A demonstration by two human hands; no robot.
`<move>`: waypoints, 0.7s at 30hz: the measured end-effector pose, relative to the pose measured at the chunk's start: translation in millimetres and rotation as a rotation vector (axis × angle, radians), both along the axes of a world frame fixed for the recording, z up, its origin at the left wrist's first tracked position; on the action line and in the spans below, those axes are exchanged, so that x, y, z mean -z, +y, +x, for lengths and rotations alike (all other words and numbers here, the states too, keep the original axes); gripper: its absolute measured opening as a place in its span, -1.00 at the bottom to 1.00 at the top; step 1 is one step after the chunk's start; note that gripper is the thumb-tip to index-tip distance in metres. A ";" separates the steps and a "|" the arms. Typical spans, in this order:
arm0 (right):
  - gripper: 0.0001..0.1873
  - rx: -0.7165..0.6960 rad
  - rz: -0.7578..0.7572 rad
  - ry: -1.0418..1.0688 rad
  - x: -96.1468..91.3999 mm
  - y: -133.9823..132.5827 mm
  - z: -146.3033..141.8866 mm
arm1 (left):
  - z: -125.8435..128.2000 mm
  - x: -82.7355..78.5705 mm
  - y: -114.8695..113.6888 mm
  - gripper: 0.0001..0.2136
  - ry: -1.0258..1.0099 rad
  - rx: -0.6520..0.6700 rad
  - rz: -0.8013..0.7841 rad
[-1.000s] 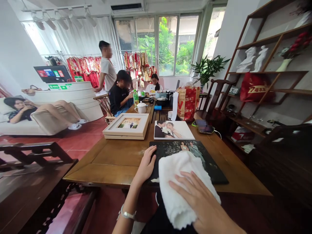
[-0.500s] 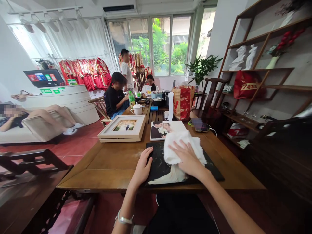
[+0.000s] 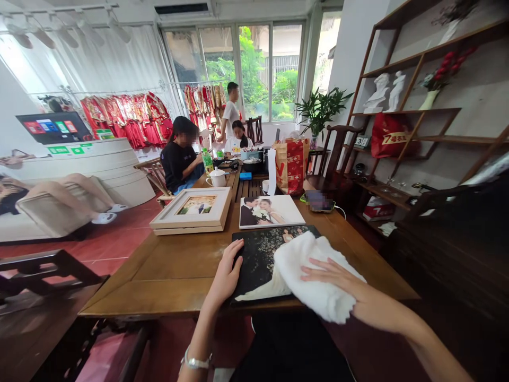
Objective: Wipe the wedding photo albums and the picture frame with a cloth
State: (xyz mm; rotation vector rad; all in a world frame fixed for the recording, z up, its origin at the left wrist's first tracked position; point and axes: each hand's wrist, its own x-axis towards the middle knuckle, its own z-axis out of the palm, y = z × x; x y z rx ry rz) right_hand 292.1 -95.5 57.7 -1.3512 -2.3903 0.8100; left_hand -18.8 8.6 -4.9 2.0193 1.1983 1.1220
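One dark photo board (image 3: 254,265) on the table (image 3: 170,270) is touched at its left edge by the left hand (image 3: 227,273), fingers loosely extended | its right side is partly covered by a white cloth (image 3: 296,260) under the right hand (image 3: 338,278), fingers spread | picture (image 3: 196,205) set in frame (image 3: 165,223) | paper bag (image 3: 296,165), contents unseen | red flowers (image 3: 453,64) held in vase (image 3: 430,99)

Covers the right part of a dark photo panel (image 3: 256,260) with a white cloth (image 3: 304,253), concealing the palm of the right hand (image 3: 338,278). Reduces a phone (image 3: 320,201) to mosaic. Loses both forearms (image 3: 202,334) below the bottom edge, a reclining person (image 3: 81,199) at left.
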 end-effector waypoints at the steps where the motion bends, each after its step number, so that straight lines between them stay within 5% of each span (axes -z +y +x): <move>1: -0.30 0.028 0.028 0.000 3.1 8.9 7.3 | 0.2 -0.6 -0.1 -0.65 0.003 0.001 -0.002; 10: -0.14 0.293 0.248 -0.187 13.5 88.7 -1.7 | 2.1 -8.2 0.4 -0.63 0.034 -0.010 -0.044; 15: -0.09 0.154 0.299 -0.176 13.8 55.0 -15.8 | 4.7 -9.1 0.9 -0.63 0.066 -0.038 -0.064; 21: -0.46 -0.177 0.312 -0.110 19.6 7.4 8.7 | 4.3 -7.0 2.7 -0.63 0.118 -0.076 -0.057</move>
